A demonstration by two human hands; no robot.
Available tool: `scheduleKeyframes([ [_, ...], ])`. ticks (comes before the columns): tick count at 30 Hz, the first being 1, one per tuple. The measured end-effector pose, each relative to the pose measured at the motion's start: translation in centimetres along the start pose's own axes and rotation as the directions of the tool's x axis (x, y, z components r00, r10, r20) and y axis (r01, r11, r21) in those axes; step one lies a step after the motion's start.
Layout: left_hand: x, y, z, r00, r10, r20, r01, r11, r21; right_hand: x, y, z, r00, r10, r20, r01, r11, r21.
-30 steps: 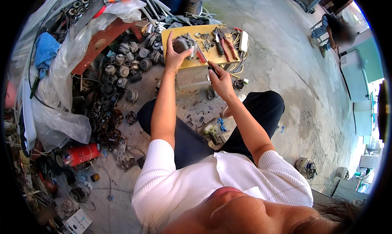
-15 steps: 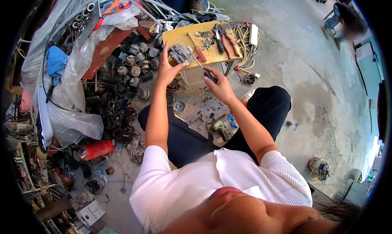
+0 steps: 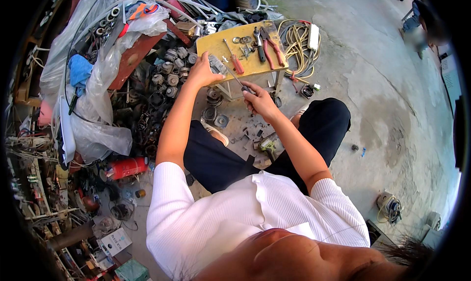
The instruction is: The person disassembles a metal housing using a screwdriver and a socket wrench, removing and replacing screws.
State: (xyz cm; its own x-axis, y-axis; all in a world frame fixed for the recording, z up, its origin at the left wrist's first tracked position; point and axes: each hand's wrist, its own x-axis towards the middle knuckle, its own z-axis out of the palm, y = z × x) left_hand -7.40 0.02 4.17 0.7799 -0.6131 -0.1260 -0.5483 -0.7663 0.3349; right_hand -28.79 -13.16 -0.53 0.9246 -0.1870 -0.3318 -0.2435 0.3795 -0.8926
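Observation:
At the near left edge of a small yellow table (image 3: 240,31), my left hand (image 3: 201,74) is closed around a grey metal motor part (image 3: 217,65), its thumb along the near side. My right hand (image 3: 261,102) grips the dark handle of a screwdriver (image 3: 235,79). The shaft slants up and left, and its tip meets or nearly meets the part; exact contact is too small to tell. Beside the part lies a second screwdriver (image 3: 237,64) with a red handle. Farther right on the tabletop are a black-handled ratchet wrench (image 3: 260,45) and red-handled pliers (image 3: 271,48).
Metal rings (image 3: 237,40) lie at the table's far side. Old motor parts (image 3: 171,80) heap up to the left, near plastic sheeting (image 3: 105,116). A coiled cable (image 3: 297,50) with a white power strip (image 3: 313,37) rests right of the table. Another person (image 3: 418,28) is far right.
My left hand's fingers have curled lower around the motor part, which looks turned and more covered. My right hand has shifted slightly down with the screwdriver, its fingers more tightly bent. The whole view has shifted.

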Motion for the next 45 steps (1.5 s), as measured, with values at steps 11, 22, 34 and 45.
scheduleKeyframes([
  [11,0.0,-0.1,1.6,0.995,-0.027,-0.099,0.023,0.999,-0.04,0.7,-0.6,0.6,1.0,-0.011,0.028,0.011,1.0,0.001],
  [22,-0.4,-0.1,2.1,0.99,0.01,-0.139,-0.026,0.993,-0.118,1.1,-0.8,0.9,0.999,0.046,0.005,-0.047,0.996,0.071],
  [34,-0.7,0.1,2.3,0.981,0.029,-0.193,-0.048,0.995,-0.09,1.4,-1.3,1.6,0.991,0.127,0.041,-0.133,0.962,0.237],
  [45,-0.6,0.1,2.9,0.97,-0.07,-0.234,0.049,0.994,-0.097,2.9,2.3,3.7,0.974,-0.144,-0.175,0.154,0.987,0.044],
])
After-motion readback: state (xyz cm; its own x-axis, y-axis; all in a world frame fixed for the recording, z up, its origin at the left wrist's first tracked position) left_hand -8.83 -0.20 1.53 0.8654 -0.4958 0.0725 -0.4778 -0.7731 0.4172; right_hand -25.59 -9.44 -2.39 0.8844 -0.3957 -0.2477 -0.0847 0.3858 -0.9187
